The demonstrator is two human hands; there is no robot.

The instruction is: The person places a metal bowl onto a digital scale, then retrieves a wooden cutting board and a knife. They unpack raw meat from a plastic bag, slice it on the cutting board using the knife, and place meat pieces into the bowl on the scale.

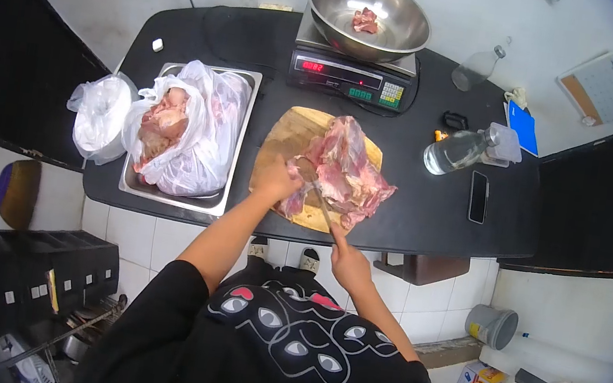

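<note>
A large piece of raw meat [346,158] lies on a wooden cutting board [284,129] at the table's front middle. My right hand [349,262] is closed around the handle of a knife [324,207] near the table's front edge. The blade points up and left, against the left part of the meat. On that left part, my left hand [277,180] has its fingers closed on the edge of the meat, close to the blade. The knife's tip is hard to make out among the meat.
Behind the board, a digital scale [346,79] carries a steel bowl [329,29] with small meat pieces [365,20]. A steel tray [247,124] with bagged meat [205,130] is left. Rightward are a glass bottle [454,154] and a phone [479,198].
</note>
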